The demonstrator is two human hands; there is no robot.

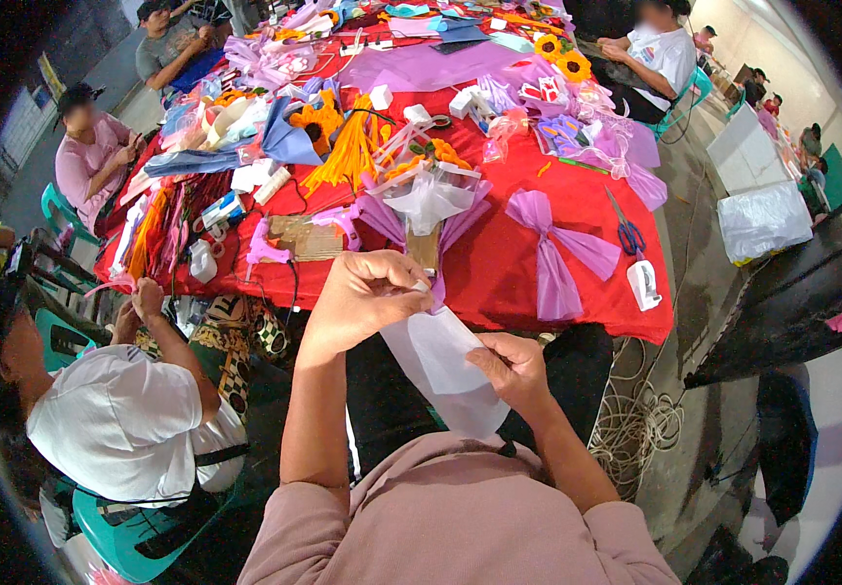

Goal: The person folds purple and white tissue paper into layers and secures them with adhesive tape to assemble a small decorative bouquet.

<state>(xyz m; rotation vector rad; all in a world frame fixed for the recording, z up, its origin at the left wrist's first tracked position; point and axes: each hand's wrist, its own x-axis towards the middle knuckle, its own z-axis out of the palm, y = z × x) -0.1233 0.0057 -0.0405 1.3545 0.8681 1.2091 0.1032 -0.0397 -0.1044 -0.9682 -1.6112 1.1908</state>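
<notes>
A white, slightly see-through sheet (445, 366) hangs over my lap in front of the table edge. My left hand (372, 297) pinches its upper end, thumb and fingers pressed together. Lower down, my right hand (513, 370) grips the sheet's right edge between thumb and fingers. Just beyond my left hand lies a bouquet-like bundle wrapped in white mesh (429, 203) and purple mesh. A purple mesh bow (559, 249) rests on the red cloth to the right. Two pink and purple glue guns lie to the left, one (267, 244) beside a piece of brown cardboard (312, 242).
Dark-handled scissors (627, 234) lie near the right edge of the red tablecloth (499, 283). Orange pipe-cleaner-like strands (354, 146) and mesh scraps crowd the far side. A co-worker in white (128, 419) sits close on my left. Coiled cable (635, 424) lies on the floor at right.
</notes>
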